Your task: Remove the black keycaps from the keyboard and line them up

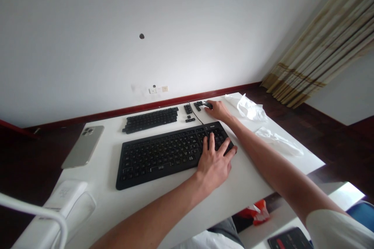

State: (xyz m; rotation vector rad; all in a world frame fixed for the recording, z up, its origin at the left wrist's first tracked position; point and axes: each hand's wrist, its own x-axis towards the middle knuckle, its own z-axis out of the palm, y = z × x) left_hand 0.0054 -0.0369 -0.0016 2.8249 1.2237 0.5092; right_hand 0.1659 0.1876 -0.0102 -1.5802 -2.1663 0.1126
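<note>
My left hand (214,161) lies with fingers spread over the number-pad end of a black keyboard (159,157). Many of the keyboard's key positions look bare of caps, showing small squares. Farther back, my right hand (219,111) is closed around a small black tool (208,104) with a shiny tip, its exact kind unclear. That tip is beside a small group of loose black keycaps (198,106). Left of it, more keycaps (187,109) lie in little groups, and a large block of keycaps (152,120) is laid out in rows behind the keyboard.
A phone (83,146) lies face down on the left of the white table (108,206). Nearer me is a white power strip (55,210) with a cable. Crumpled white plastic (251,107) and another white wrapper (279,142) are on the right. The keyboard cable (196,116) runs backward.
</note>
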